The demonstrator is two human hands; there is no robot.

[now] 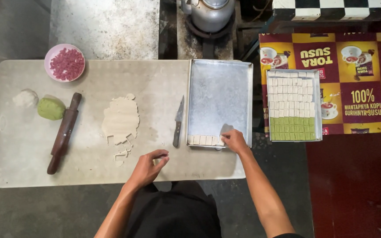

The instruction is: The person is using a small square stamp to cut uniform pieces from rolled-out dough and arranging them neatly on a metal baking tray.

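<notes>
A: Dough squares point(204, 140) are seen in a single row along the near edge of the metal tray point(219, 94), which rests on the right end of the tabletop point(31, 150).

B: Right hand point(233, 140)?

A: Placed at the right end of that row, fingers point(224, 137) pinched together on the last square. A piece seems to be held; how firmly cannot be told.

B: Left hand point(148, 166)?

A: Resting on the tabletop near its front edge, fingers curled around a small pale piece of dough, only partly visible.

B: Other items noted?

A: A rolled sheet of pale dough point(121, 119) lies mid-tabletop, with cut scraps at its near end. A knife point(178, 122) is laid between the sheet and the tray, just beside the tray's left wall. A dark rolling pin point(64, 132) lies tilted to the left; a green dough ball point(51, 108) and a white dough lump point(25, 98) are beside it. A pink bowl point(64, 63) of red bits sits at the far left corner. A second tray point(293, 105), filled with white and green squares, stands apart on the right.
</notes>
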